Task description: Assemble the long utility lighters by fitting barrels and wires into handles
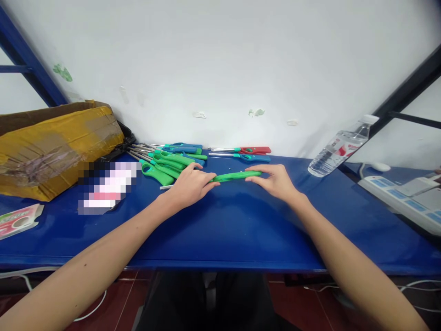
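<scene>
A green long-neck lighter (pixel 234 176) lies level between my two hands, over the blue table. My left hand (pixel 195 186) is closed around its trigger end, with the metal neck poking out at the left. The fingers and thumb of my right hand (pixel 274 181) pinch the handle's other end. Just left of my left hand is a pile of green and blue lighters (pixel 168 163), their metal necks pointing left. Behind my hands, a red lighter (pixel 258 150) and a blue lighter (pixel 255 158) lie side by side near the wall.
At the left stands a cardboard box (pixel 51 151) wrapped in yellow tape, beside a blurred-out item (pixel 110 188) and a printed card (pixel 20 220). A tilted water bottle (pixel 339 149) and a white power strip (pixel 399 197) are at the right. Behind is the white wall (pixel 223 69).
</scene>
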`<state>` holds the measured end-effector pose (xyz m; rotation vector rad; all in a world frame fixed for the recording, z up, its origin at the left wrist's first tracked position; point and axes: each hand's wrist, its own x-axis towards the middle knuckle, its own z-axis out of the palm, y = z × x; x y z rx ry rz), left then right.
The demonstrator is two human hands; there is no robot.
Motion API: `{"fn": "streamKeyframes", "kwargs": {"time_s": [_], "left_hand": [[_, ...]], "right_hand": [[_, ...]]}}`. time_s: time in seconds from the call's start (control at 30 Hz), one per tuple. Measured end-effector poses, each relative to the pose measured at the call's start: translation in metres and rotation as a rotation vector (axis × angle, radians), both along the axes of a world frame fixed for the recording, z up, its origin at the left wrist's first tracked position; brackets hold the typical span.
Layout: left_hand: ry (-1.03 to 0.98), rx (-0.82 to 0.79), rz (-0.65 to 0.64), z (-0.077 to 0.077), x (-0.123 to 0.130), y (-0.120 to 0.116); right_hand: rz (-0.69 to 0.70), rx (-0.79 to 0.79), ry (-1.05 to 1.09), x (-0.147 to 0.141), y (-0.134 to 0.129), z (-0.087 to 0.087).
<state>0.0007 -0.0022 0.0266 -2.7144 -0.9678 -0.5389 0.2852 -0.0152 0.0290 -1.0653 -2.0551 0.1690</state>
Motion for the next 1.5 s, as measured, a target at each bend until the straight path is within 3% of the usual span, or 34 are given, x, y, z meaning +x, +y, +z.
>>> {"fn": "streamKeyframes", "kwargs": {"time_s": [0.37, 0.53, 0.7, 0.87, 1.03, 1.2, 1.4, 1.5], "left_hand": [[0.063, 0.086, -0.023, -0.006, 0.000, 0.001], [0.112, 0.080, -0.040, -0.009, 0.005, -0.004], [0.107, 0.101, -0.033, -0.010, 0.005, -0.005], [0.135, 0.089, -0.027, -0.008, 0.004, -0.004], [0.165, 0.107, 0.026, 0.000, 0.002, -0.005], [0.208, 0.071, 0.003, 0.004, -0.001, -0.007], [0.211, -0.046, -0.009, 0.003, 0.000, -0.008], [0.170, -0.116, -0.010, 0.004, 0.001, -0.008]], "right_hand": [[0.026, 0.185, -0.310, -0.021, -0.008, -0.007], [-0.024, 0.101, -0.529, -0.027, -0.010, -0.010], [-0.037, 0.060, -0.597, -0.028, -0.014, -0.008], [-0.048, -0.047, -0.529, -0.028, -0.015, -0.008], [0.053, -0.076, -0.368, -0.019, -0.010, 0.000], [0.129, -0.256, -0.236, -0.013, -0.008, 0.007], [0.150, -0.468, -0.226, -0.012, -0.003, 0.000], [0.183, -0.437, -0.219, -0.012, 0.001, -0.005]]}}
